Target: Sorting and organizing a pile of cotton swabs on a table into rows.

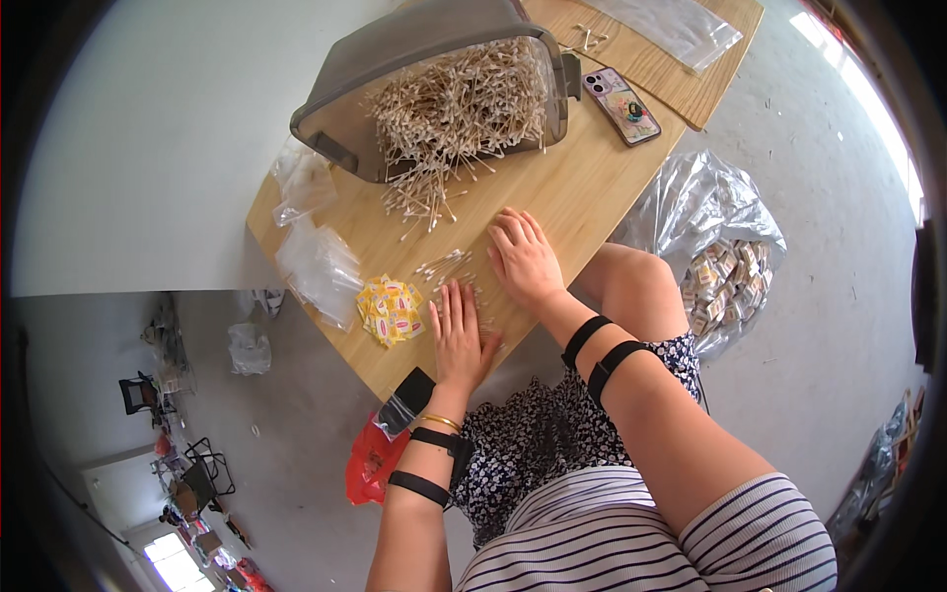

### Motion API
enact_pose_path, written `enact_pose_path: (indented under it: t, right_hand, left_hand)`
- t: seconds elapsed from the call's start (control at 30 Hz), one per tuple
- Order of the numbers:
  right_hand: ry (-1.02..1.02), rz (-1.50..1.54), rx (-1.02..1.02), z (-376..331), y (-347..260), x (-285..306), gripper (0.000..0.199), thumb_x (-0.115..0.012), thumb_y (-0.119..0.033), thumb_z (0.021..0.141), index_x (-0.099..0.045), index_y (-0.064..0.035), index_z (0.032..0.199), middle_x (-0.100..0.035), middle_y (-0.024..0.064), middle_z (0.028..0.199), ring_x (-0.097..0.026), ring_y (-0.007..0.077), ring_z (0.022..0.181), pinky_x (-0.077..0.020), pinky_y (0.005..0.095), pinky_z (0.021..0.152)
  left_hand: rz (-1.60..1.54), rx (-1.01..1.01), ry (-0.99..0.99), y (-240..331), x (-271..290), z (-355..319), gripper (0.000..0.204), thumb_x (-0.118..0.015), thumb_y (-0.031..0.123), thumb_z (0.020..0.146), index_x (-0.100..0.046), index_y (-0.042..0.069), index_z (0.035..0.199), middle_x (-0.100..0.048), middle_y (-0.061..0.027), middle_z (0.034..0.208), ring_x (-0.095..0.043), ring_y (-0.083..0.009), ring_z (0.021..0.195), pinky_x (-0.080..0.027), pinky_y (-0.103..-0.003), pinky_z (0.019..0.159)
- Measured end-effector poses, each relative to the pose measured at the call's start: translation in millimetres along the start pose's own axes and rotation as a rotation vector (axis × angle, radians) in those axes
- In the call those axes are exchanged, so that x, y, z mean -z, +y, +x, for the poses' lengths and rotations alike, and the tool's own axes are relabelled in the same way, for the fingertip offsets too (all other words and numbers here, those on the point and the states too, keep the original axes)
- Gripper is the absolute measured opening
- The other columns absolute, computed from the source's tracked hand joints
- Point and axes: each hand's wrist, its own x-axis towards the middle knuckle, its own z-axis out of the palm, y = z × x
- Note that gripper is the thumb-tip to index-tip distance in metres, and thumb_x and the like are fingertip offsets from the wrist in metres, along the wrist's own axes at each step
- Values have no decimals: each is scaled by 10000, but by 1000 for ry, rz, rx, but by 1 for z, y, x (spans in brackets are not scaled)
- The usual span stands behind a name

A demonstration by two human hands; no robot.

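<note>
My left hand (pixel 460 343) lies flat with fingers stretched out, at the near edge of a wooden table. Its fingertips are beside a small bunch of cotton swabs (pixel 443 264); more swabs show faintly between the two hands, perhaps under clear plastic. To the right of that bunch my right hand (pixel 526 260) rests palm down on the tabletop, fingers extended. Left of my left hand is a pile of small yellow and white paper labels (pixel 391 311). Beyond the hands, a grey plastic bin (pixel 340 89) lies tipped on its side, with a heap of loose cotton swabs (pixel 459 104) spilling out.
Clear plastic bags (pixel 321 271) lie along the table's left side. A phone (pixel 621 107) sits right of the bin, near a wooden board (pixel 681 84) with another clear bag (pixel 671 30). A large bag of packed bundles (pixel 728 281) stands on the floor; a red bag (pixel 373 462) hangs below the table.
</note>
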Motion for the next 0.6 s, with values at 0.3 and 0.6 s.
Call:
enact_pose_path:
  t: [0.3, 0.6]
  right_hand:
    - [13, -23, 4, -2, 5, -5, 333, -566, -233, 968, -600, -39, 1236, -562, 133, 1321, -447, 280, 1382, -293, 433, 1220]
    - [-2, -16, -2, 0, -1, 0, 327, -558, -235, 975, -597, -41, 1235, -560, 136, 1323, -441, 280, 1387, -292, 434, 1220]
  left_hand:
    - [-210, 55, 118, -10, 7, 14, 812, -358, 630, 1014, -296, 71, 1599, -220, -176, 1676, -143, -370, 1563, -26, -611, 1237]
    - [-206, 29, 153, -14, 5, 2, 1203, -705, 704, 745, -217, 10, 1598, -210, -169, 1676, -151, -358, 1560, -62, -599, 1245]
